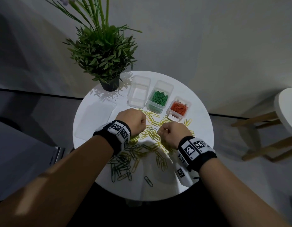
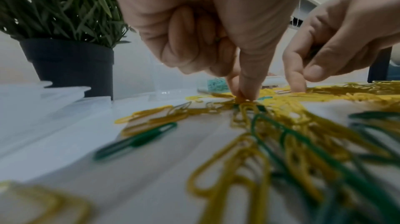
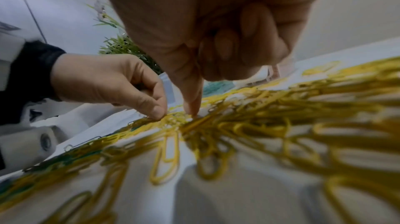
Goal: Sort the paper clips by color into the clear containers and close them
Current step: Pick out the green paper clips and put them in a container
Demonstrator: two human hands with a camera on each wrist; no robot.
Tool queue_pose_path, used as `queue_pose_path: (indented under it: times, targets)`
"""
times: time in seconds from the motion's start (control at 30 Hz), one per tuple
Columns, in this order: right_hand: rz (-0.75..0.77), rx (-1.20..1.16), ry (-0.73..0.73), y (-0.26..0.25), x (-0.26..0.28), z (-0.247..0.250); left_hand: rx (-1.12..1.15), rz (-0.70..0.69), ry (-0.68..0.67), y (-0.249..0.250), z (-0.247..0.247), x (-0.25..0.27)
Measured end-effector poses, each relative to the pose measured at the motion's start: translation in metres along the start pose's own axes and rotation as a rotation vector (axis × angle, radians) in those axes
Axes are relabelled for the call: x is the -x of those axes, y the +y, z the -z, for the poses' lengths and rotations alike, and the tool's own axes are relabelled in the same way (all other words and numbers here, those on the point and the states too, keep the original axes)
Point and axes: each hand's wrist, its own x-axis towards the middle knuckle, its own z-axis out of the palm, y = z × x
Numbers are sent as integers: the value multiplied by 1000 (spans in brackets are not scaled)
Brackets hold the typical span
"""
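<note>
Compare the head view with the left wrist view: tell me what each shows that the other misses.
Only the head view shows the orange clips in their small container, the empty clear container, both wristbands and the whole round table.

Only the left wrist view shows the left hand from beneath, thumb and forefinger pinching a yellow clip, other fingers curled.

Both show the potted plant, the green clips in their container, loose yellow and green clips, and the right hand.
</note>
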Motion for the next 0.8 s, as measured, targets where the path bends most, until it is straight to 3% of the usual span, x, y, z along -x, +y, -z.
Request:
queue_pose_path:
  times: [0.23,0.6,0.8]
  targets:
    - [81,142,81,-17,-8,7,32,37,-20,-10,-1,8]
    - [109,329,79,-37,-28,-9,43,77,25,-22,1,13]
    - [39,371,-80,-43,-42,-15,126,102,22,-33,9,28]
